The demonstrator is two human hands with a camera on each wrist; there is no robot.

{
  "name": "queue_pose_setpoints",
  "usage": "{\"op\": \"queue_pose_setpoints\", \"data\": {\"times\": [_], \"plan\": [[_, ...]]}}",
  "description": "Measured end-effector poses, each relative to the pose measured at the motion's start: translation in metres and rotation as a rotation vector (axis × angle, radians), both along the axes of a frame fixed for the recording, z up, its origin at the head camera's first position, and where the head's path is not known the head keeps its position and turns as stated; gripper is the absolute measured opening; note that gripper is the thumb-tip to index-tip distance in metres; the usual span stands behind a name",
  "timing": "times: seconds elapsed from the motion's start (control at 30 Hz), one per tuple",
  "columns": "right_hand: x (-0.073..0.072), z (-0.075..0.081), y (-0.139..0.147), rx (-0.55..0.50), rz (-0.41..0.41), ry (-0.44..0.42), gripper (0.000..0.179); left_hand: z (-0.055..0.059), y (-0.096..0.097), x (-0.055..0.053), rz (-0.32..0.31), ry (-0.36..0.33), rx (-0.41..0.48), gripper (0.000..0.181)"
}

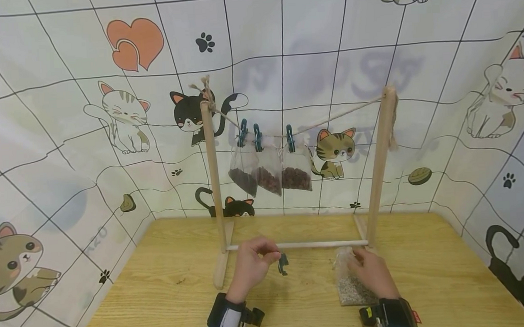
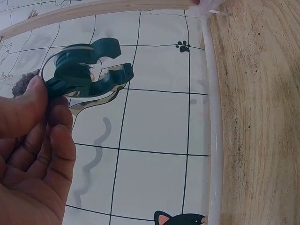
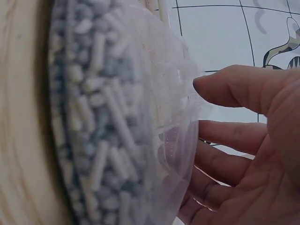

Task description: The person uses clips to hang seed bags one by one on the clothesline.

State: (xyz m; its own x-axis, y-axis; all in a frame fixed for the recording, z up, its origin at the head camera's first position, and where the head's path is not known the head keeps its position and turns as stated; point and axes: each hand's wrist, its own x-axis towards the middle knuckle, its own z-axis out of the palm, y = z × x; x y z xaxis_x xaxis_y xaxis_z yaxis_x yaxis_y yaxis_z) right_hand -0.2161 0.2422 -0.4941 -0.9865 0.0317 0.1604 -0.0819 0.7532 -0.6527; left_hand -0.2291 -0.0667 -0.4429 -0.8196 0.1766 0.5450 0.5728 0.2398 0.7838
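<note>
My left hand (image 1: 252, 264) pinches a dark green plastic clothes clip (image 2: 89, 70) between thumb and index finger, above the table near the rack's low bar. In the left wrist view the clip's tips stand apart with nothing between them. My right hand (image 1: 373, 271) holds the upper side of a clear plastic bag (image 3: 126, 103), its thumb at the edge and some fingertips behind the film. Small grey and white pellets fill the lower part of this bag. It is at the right front of the rack, and the hand partly covers it in the head view.
A wooden rack (image 1: 381, 161) with a sagging rope (image 1: 340, 116) stands on the wooden table (image 1: 161, 289). Three bags with dark contents, such as the rightmost bag (image 1: 296, 176), hang there from green clips (image 1: 290, 138). A cat-patterned cloth (image 1: 253, 24) encloses the back and sides.
</note>
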Motion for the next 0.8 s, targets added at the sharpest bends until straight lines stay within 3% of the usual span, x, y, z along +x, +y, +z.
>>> {"op": "queue_pose_setpoints", "data": {"times": [0.2, 0.43, 0.63, 0.8], "plan": [[-0.002, 0.002, 0.001, -0.013, -0.026, -0.02, 0.036, 0.0, 0.001, 0.0, 0.007, -0.004, -0.019, 0.019], [0.004, 0.017, -0.001, -0.067, -0.069, -0.042, 0.025, 0.005, 0.003, 0.006, 0.022, 0.007, -0.035, 0.018], [0.01, 0.03, 0.0, -0.098, -0.03, -0.045, 0.022, 0.012, 0.008, 0.014, 0.016, 0.035, -0.024, 0.019], [0.016, 0.04, 0.002, -0.104, 0.008, -0.014, 0.016, 0.018, 0.013, 0.021, 0.029, 0.108, -0.002, 0.02]]}}
